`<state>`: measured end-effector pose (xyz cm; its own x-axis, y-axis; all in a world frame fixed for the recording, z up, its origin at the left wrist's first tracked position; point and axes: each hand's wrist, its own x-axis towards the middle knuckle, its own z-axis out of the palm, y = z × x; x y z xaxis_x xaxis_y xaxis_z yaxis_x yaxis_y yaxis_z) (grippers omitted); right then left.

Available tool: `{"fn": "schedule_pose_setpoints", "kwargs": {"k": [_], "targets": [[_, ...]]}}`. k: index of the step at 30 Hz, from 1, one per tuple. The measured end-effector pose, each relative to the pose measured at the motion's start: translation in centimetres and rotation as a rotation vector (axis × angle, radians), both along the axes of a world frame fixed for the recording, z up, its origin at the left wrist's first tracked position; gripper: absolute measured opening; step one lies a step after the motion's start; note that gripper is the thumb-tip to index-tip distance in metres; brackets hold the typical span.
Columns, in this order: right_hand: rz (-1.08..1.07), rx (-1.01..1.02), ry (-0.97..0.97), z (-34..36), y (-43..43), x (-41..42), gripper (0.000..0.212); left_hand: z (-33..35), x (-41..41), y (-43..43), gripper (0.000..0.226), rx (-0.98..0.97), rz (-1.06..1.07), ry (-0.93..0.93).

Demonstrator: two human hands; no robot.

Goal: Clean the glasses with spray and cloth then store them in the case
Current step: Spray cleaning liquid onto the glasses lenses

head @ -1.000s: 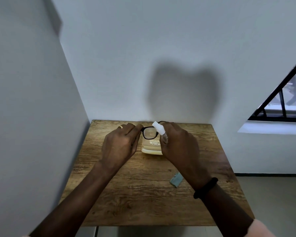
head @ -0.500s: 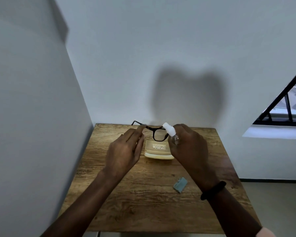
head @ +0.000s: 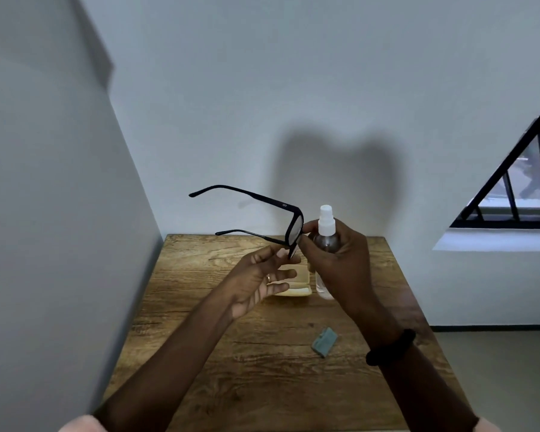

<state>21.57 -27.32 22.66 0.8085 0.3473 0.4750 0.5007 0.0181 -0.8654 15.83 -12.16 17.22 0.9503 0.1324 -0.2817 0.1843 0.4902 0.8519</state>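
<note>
- Our right hand point(head: 337, 263) is wrapping closed around the clear spray bottle point(head: 325, 244), white nozzle up, bottle upright and lifted above the table point(head: 262, 385).
- The right thumb and forefinger are also pinching the front rim of the black glasses point(head: 293, 229), just beside the nozzle.
- The glasses are being held in the air over the table's far half, temples unfolded and pointing left, away from the bottle.
- Our left hand point(head: 259, 279) is sitting under the frame, palm up, fingers loosely spread; fingertips are touching the lower corner of the frame near the hinge. We cannot tell whether it is really gripping.
- A ring is showing on a left finger; a black band point(head: 390, 347) is sitting on the right wrist.
- The cream case point(head: 296, 289) is lying on the table below both hands, mostly hidden; we cannot tell if it is open.
- The small grey-green cloth point(head: 324, 342) is lying folded on the table, nearer us, right of centre, apart from the case.
</note>
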Motion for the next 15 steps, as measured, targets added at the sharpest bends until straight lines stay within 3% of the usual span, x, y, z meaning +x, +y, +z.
{"fn": "schedule_pose_setpoints", "kwargs": {"k": [4, 7, 10, 14, 15], "targets": [[0.042, 0.027, 0.047, -0.1, -0.2, 0.0, 0.008, 0.5, 0.5, -0.9, 0.017, -0.091, 0.029, -0.069], [0.039, 0.028, 0.062, -0.1, -0.3, 0.1, 0.008, 0.0, 0.7, -1.1, 0.037, -0.065, 0.092, -0.086], [0.011, 0.021, 0.055, -0.4, -0.3, 0.1, 0.010, -0.4, 0.7, -1.0, 0.036, -0.031, 0.170, -0.103], [-0.032, -0.090, -0.048, -1.0, -0.1, -0.5, 0.014, -0.5, 0.8, -0.5, 0.014, -0.008, 0.290, -0.149], [-0.045, -0.097, -0.044, -1.3, -0.1, -0.6, 0.015, -0.5, 0.7, -0.4, 0.017, 0.001, 0.320, -0.165]]}}
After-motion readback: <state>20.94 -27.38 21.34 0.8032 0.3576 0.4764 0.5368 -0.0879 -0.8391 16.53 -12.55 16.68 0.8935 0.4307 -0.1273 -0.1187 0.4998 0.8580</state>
